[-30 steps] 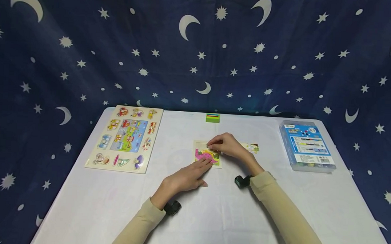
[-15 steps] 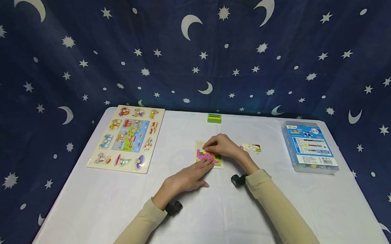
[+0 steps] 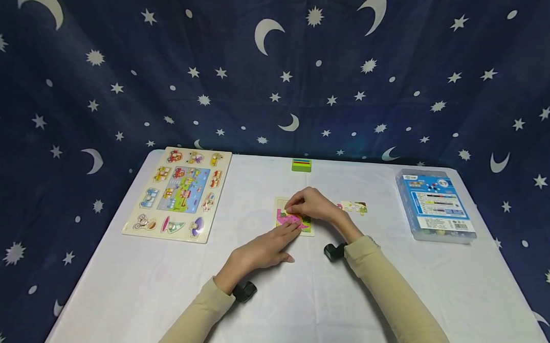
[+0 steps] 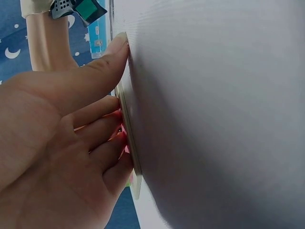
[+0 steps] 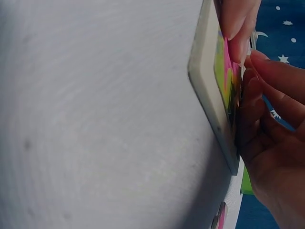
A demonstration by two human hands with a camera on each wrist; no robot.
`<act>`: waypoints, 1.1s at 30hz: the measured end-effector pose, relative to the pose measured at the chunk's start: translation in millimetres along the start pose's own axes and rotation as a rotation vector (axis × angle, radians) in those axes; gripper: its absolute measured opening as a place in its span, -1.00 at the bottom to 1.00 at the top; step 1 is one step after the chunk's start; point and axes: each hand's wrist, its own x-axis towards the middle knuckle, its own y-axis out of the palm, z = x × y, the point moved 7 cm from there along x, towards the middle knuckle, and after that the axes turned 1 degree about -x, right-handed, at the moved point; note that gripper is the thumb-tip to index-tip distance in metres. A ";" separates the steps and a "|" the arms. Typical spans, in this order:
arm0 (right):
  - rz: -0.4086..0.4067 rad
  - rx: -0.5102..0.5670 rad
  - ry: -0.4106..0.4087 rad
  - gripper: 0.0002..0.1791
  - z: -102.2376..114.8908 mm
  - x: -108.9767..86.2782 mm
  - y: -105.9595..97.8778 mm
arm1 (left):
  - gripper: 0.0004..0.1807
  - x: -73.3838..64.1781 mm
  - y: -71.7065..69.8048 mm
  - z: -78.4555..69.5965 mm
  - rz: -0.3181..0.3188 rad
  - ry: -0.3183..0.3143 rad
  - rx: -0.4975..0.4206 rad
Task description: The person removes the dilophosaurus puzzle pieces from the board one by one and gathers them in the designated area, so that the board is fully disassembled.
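In the head view, a small square wooden jigsaw puzzle with a pale frame [image 3: 276, 202] lies at mid-table, showing a pink dinosaur picture [image 3: 283, 219]. The left hand [image 3: 263, 250] rests its straight fingers on the near part of that picture, its thumb out on the tablecloth. Over the far side of the puzzle, the right hand [image 3: 316, 204] pinches a puzzle piece [image 5: 251, 65], of which only a thin edge shows in the right wrist view. Its fingers hide much of the picture's upper right. Loose puzzle pieces [image 3: 354, 207] lie to the right of the frame.
A large peg puzzle board [image 3: 210, 209] with vehicle pictures lies on the left. At the back edge stands a small green box [image 3: 301, 166] with coloured stripes. A clear plastic case [image 3: 435, 206] with a blue label sits at the right, before a starry curtain [image 3: 234, 47].
The right hand has moved a little left across the puzzle, uncovering more of the loose pieces beside it. The left hand stays in place on the picture.
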 end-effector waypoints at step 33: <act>-0.012 0.100 0.014 -0.87 1.6 -0.1 1.3 | -0.15 1.8 0.7 -0.2 -0.003 -0.004 0.015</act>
